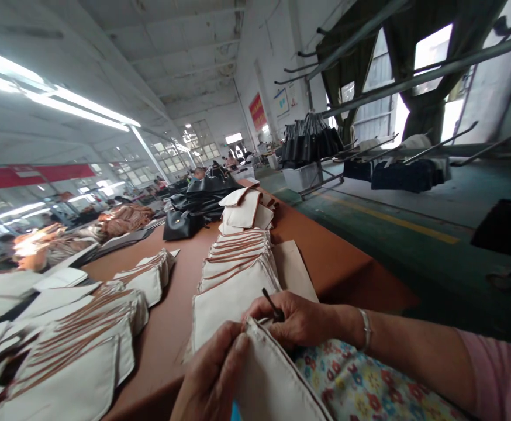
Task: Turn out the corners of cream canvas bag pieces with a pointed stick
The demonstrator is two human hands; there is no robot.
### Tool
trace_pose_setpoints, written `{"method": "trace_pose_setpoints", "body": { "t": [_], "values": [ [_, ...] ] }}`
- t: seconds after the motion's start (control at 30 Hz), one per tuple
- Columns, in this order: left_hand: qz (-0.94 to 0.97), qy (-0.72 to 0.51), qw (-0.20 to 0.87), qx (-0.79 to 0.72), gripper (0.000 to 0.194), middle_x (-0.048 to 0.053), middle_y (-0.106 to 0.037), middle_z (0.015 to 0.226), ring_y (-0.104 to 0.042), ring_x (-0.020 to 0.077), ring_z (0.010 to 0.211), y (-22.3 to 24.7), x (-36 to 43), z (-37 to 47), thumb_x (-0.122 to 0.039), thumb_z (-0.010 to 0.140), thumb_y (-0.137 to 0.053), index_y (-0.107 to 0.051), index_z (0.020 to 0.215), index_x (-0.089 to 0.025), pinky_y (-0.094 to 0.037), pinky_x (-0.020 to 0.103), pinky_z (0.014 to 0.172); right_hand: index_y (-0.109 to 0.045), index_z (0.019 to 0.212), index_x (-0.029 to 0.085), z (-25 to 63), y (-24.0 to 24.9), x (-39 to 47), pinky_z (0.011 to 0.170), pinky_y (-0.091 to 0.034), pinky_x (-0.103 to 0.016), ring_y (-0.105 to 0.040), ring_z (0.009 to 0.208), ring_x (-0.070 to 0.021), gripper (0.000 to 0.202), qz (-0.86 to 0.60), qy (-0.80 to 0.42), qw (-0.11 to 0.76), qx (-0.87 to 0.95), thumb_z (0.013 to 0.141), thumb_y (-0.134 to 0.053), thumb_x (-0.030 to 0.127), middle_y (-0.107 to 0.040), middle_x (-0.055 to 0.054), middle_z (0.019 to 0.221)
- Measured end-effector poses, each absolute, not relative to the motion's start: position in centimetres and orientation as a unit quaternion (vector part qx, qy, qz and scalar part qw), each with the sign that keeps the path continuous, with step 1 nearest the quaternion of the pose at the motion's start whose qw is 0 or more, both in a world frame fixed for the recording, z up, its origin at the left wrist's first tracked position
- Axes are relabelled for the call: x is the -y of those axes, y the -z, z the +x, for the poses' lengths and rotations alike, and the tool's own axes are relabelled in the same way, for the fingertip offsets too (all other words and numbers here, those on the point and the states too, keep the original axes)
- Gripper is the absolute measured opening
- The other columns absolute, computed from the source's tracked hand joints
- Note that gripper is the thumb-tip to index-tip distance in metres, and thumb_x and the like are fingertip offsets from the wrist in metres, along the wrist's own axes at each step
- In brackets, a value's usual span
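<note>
Head view: left hand (216,368) pinches far corner of stitched cream panel (268,374), which runs lengthwise downward beside floral apron (361,374); right hand (297,318), equally near, fingers curled round dark slender tool (278,315).

An off-white panel (277,380) with a darker edge and a blackish tool (277,314) mark 6 o'clock, while at 5 an apron (369,383) blooms in red, yellow and blue flowers on a pale ground. At 4 o'clock are a silvery bracelet (365,330) and a plain pink sleeve (496,374). Off-white stacks (233,298), striped by rust-brown edges at 8 and between 6 and 7, contrast with a reddish-brown table (172,327) at 7. Nine o'clock brings black bags (185,224), a coppery-tan pile (124,219) and a red banner (65,173). Dark olive curtains (428,117) and a pale grey bin (301,178) colour 2 o'clock; the green floor (352,229) at 3 bears a yellow stripe (407,227).
</note>
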State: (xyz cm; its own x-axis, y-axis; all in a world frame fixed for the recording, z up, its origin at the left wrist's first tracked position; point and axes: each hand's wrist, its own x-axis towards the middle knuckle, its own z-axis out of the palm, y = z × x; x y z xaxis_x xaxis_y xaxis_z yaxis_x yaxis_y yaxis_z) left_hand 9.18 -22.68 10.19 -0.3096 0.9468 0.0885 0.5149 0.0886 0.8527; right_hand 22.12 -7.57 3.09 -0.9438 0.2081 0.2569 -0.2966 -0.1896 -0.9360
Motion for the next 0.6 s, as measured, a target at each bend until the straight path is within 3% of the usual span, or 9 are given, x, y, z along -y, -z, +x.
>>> {"method": "trace_pose_setpoints", "body": {
  "t": [0.13,0.23,0.37,0.6],
  "values": [
    [0.514,-0.408,0.337,-0.675,0.030,-0.003,-0.053,0.063,-0.045,0.0110,0.055,-10.3,24.0,8.7,-0.049,0.084,-0.062,-0.062,0.078,-0.020,-0.037,0.017,0.047,-0.057,0.098,0.013,22.0,-3.4,9.4,0.043,-0.036,-0.014,-0.044,0.047,-0.0038,0.039,0.043,-0.781,0.160,0.602,0.076,-0.077,0.038,-0.055,0.004,0.067],
    [0.509,-0.430,0.347,-0.660,0.032,-0.005,-0.048,0.060,-0.039,0.0090,0.052,-10.4,24.6,8.4,-0.051,0.080,-0.065,-0.060,0.078,-0.019,-0.032,0.016,0.045,-0.053,0.094,0.014,22.2,-3.7,10.7,0.038,-0.031,-0.015,-0.038,0.039,-0.0038,0.038,0.046,-0.777,0.158,0.608,0.078,-0.074,0.042,-0.048,0.007,0.058],
    [0.521,-0.415,0.315,-0.677,0.029,-0.004,-0.053,0.064,-0.044,0.0109,0.057,-10.6,24.6,8.0,-0.048,0.081,-0.065,-0.060,0.080,-0.019,-0.035,0.017,0.050,-0.053,0.089,0.014,23.0,-4.4,12.2,0.048,-0.032,-0.017,-0.039,0.054,-0.0055,0.026,-0.019,-0.698,0.261,0.667,0.086,-0.066,0.037,-0.047,0.005,0.066],
    [0.587,-0.366,0.235,-0.683,0.024,-0.002,-0.058,0.069,-0.053,0.0156,0.067,-9.2,23.3,8.5,-0.037,0.090,-0.052,-0.062,0.076,-0.020,-0.041,0.021,0.062,-0.057,0.089,0.014,24.1,-3.9,11.9,0.071,-0.043,-0.024,-0.054,0.075,-0.0127,0.005,0.002,-0.389,0.409,0.825,0.088,-0.053,0.014,-0.058,-0.004,0.082]
  ]
}}
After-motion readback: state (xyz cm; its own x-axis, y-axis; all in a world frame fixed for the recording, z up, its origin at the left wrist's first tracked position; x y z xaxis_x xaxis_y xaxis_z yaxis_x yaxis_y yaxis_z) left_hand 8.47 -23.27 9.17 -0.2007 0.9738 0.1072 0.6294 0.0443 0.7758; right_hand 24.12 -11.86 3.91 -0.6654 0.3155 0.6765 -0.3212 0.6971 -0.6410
